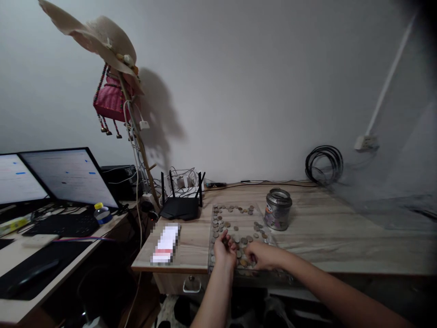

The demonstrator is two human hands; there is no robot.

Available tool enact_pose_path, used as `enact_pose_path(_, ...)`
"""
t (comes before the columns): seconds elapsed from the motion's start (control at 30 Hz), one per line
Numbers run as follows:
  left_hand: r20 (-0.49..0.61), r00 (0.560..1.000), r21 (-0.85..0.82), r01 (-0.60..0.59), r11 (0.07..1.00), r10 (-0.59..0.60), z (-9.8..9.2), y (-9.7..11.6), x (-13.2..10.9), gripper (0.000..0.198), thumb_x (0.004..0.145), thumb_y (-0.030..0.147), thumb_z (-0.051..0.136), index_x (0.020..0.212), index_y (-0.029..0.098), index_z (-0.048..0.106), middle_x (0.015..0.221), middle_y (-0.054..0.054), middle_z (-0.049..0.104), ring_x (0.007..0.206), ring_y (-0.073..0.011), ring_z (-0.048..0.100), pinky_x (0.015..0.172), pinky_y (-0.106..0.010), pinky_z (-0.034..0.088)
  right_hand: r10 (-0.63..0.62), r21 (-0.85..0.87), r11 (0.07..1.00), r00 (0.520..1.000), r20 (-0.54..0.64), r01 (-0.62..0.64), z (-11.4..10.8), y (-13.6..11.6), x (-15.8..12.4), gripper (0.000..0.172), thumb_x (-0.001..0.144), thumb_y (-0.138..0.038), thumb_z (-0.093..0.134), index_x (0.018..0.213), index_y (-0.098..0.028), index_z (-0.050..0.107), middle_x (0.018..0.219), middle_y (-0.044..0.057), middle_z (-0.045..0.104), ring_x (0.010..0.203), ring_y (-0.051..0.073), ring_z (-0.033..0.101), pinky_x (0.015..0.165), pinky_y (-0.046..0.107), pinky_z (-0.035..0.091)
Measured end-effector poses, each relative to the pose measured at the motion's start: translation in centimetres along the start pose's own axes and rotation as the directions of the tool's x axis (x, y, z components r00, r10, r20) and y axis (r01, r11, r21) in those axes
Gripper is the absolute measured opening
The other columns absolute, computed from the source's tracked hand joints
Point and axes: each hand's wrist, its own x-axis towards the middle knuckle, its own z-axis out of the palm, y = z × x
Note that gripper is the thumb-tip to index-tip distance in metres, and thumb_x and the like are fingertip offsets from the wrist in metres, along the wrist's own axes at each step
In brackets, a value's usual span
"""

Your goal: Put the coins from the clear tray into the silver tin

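Observation:
My left hand is turned palm up, its fingers curled around what look like a few coins. Close to its right, my right hand reaches down among the loose coins with its fingers bent together. Their tips are hidden, so whether they pinch a coin does not show. Silver and brassy coins lie scattered on a clear plastic sheet along the desk's front. Beyond my right hand stands a round metal tin with a cartoon picture on its side.
A phone with a lit, blurred screen lies left of the coins. Behind it sits a black router with upright antennas. Coiled black cable leans against the wall. Monitors and a yellow-capped bottle occupy the left desk.

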Motion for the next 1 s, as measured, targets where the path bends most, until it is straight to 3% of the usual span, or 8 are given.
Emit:
enact_pose_path(0.1, -0.036, 0.999, -0.037, 0.007, 0.999, -0.009, -0.1, 0.2, 0.1, 0.011, 0.074, 0.01, 0.04, 0.076, 0.013, 0.051, 0.055, 0.0, 0.047, 0.044, -0.0062, 0.046, 0.043, -0.016, 0.039, 0.003, 0.085, 0.996, 0.998, 0.064, -0.008, -0.3, 0.2, 0.2, 0.019, 0.048, -0.009, 0.055, 0.064, -0.016, 0.063, 0.049, -0.005, 0.049, 0.046, 0.007, 0.04, 0.044, 0.018, 0.028)
enact_pose_path(0.17, -0.031, 0.999, -0.043, 0.043, 0.998, -0.044, -0.2, 0.1, 0.0, 0.013, 0.075, 0.014, 0.039, 0.077, 0.012, 0.052, 0.064, -0.005, 0.053, 0.056, -0.0106, 0.055, 0.053, -0.022, 0.047, 0.022, 0.207, 0.978, 0.999, 0.026, -0.027, -0.7, 0.4, 0.4, 0.016, 0.044, -0.008, 0.058, 0.058, -0.015, 0.061, 0.046, -0.006, 0.048, 0.044, 0.006, 0.039, 0.042, 0.018, 0.027)
enact_pose_path(0.23, -0.006, 0.994, -0.03, 0.11, 0.993, -0.111, -0.1, -0.1, -0.2, 0.015, 0.076, 0.017, 0.038, 0.078, 0.01, 0.052, 0.07, -0.009, 0.056, 0.064, -0.0148, 0.058, 0.058, -0.027, 0.049, 0.063, 0.318, 0.947, 0.995, -0.072, -0.037, -1.7, 0.6, 0.9, 0.013, 0.044, -0.012, 0.061, 0.057, -0.015, 0.06, 0.045, -0.006, 0.048, 0.042, 0.006, 0.039, 0.04, 0.018, 0.027)
enact_pose_path(0.37, 0.041, 0.966, 0.007, 0.254, 0.967, -0.254, 1.2, -0.7, -0.9, 0.017, 0.076, 0.018, 0.038, 0.074, 0.009, 0.051, 0.068, -0.01, 0.056, 0.065, -0.0172, 0.059, 0.06, -0.032, 0.051, 0.081, 0.424, 0.905, 0.972, -0.221, 0.021, -4.9, 0.7, 2.6, 0.019, 0.059, -0.028, 0.057, 0.071, -0.013, 0.06, 0.052, -0.002, 0.055, 0.045, 0.008, 0.046, 0.043, 0.019, 0.035)
enact_pose_path(0.5, 0.137, 0.961, 0.054, 0.235, 0.97, -0.24, 3.8, -0.5, -0.5, 0.018, 0.077, 0.017, 0.037, 0.069, 0.01, 0.051, 0.062, -0.008, 0.056, 0.063, -0.0169, 0.058, 0.063, -0.034, 0.051, 0.021, 0.469, 0.877, 0.965, -0.262, 0.108, -7.7, 0.2, 4.3, 0.024, 0.058, -0.031, 0.059, 0.07, -0.012, 0.063, 0.057, 0.002, 0.06, 0.051, 0.01, 0.051, 0.047, 0.02, 0.04)
enact_pose_path(0.73, 0.156, 0.968, 0.159, 0.173, 0.972, -0.197, 6.9, 1.4, 4.4, 0.012, 0.07, 0.007, 0.04, 0.069, 0.009, 0.051, 0.057, -0.006, 0.056, 0.057, -0.014, 0.058, 0.06, -0.03, 0.052, -0.031, 0.451, 0.871, 0.939, -0.343, 0.193, -11.0, 1.5, 6.8, 0.027, 0.066, -0.033, 0.053, 0.065, -0.011, 0.067, 0.055, 0.003, 0.062, 0.049, 0.01, 0.051, 0.045, 0.02, 0.039)
enact_pose_path(0.87, 0.153, 0.95, 0.289, 0.222, 0.931, -0.274, 8.5, 2.6, 7.7, 0.018, 0.064, 0.002, 0.04, 0.077, 0.006, 0.051, 0.065, -0.011, 0.059, 0.066, -0.0173, 0.061, 0.056, -0.025, 0.052, 0.045, 0.441, 0.878, 0.888, -0.457, 0.183, -11.7, 3.4, 8.3, 0.028, 0.067, -0.034, 0.051, 0.067, -0.01, 0.066, 0.055, 0.004, 0.061, 0.042, 0.009, 0.047, 0.039, 0.019, 0.036)
enact_pose_path(1.0, 0.259, 0.903, 0.337, 0.248, 0.908, -0.343, 9.5, 3.6, 10.3, 0.025, 0.059, 0.0, 0.04, 0.082, 0.003, 0.05, 0.069, -0.013, 0.06, 0.068, -0.0178, 0.062, 0.059, -0.026, 0.053, 0.148, 0.522, 0.836, 0.845, -0.514, 0.172, -11.2, 5.1, 9.9, 0.029, 0.065, -0.029, 0.051, 0.08, -0.01, 0.065, 0.058, 0.004, 0.063, 0.046, 0.011, 0.052, 0.044, 0.021, 0.041)
